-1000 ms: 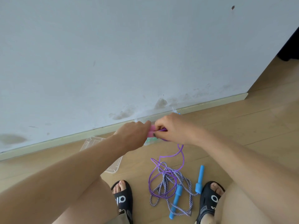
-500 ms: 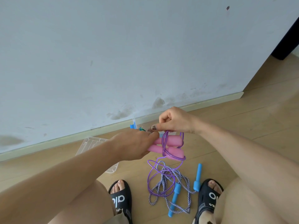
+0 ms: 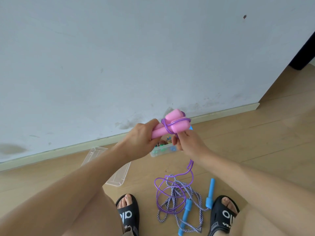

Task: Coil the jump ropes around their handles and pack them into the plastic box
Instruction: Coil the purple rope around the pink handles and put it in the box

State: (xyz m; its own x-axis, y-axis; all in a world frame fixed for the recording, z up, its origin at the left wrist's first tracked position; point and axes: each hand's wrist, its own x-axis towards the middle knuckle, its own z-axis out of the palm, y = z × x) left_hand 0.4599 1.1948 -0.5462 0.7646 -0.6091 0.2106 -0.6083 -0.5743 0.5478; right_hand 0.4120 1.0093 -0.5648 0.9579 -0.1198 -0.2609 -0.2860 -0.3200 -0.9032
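Pink handles (image 3: 172, 124) wrapped in shiny purple rope (image 3: 170, 189); at 5 o'clock, bright blue handles (image 3: 210, 193) on a purple-and-white striped rope (image 3: 196, 200); black sandals (image 3: 128, 213) with white letters; tan wood floor (image 3: 255, 142); pale grey-blue wall (image 3: 119, 48)

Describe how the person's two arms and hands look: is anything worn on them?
Both forearms are bare, with no sleeves in view. The left hand and the right hand carry no gloves, and no watch, ring or bracelet shows on either wrist. Nail details are too small to tell.
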